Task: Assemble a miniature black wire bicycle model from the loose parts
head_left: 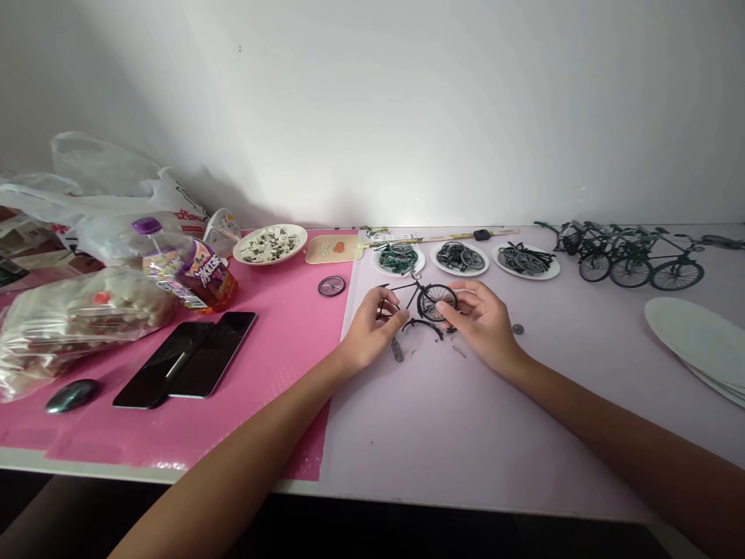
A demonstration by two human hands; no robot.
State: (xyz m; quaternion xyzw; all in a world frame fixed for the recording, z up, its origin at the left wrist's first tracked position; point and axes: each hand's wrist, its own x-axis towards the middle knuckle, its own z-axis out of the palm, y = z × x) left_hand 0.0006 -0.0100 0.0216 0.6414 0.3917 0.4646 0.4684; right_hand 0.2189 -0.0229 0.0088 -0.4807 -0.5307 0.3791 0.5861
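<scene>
Holding thin black plastic-looking bicycle frame (417, 286) in left hand (372, 324) at nine o'clock; pinching black spoked wheel (431, 300) in right hand (482, 320) at three o'clock. Probably seating wheel; needs steady alignment next.

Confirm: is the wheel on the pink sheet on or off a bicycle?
Off: the wheel lies flat on the pink sheet with no frame attached, apart from the bicycle between left hand and right hand.

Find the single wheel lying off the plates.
The wheel lies just left of centre in the head view, on the pink sheet, just below the yellow mat.
</scene>
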